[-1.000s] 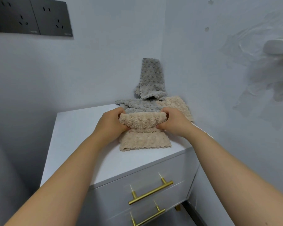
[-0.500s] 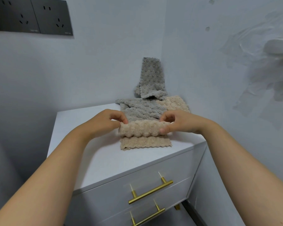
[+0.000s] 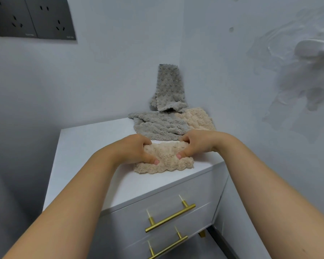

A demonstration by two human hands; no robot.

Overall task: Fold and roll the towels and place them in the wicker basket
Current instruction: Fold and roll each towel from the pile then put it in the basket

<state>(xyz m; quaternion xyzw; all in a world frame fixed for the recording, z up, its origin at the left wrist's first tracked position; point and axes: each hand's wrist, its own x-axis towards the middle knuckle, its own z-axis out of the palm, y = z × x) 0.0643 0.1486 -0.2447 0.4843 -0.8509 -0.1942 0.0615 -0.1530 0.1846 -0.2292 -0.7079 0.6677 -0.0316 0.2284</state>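
A beige towel (image 3: 166,157), partly rolled, lies near the front right edge of the white cabinet top (image 3: 94,156). My left hand (image 3: 137,149) grips the roll's left end, thumb on the near side and fingers curled over the far side. At the roll's right end my right hand (image 3: 195,143) grips it the same way. A short flat tail of the towel sticks out toward me under the roll. Behind it lie a grey towel (image 3: 157,124) and another beige towel (image 3: 196,118). A second grey towel (image 3: 168,88) leans up in the wall corner. No wicker basket is in view.
The cabinet stands in a wall corner, with walls close behind and to the right. Two drawers with gold bar handles (image 3: 170,218) face me below the top. Dark wall sockets (image 3: 32,17) sit high on the left wall. A white fixture (image 3: 314,47) juts from the right wall.
Both hands have rolled the beige towel further toward me, and the roll has grown thicker. The flat tail in front of it has become shorter.
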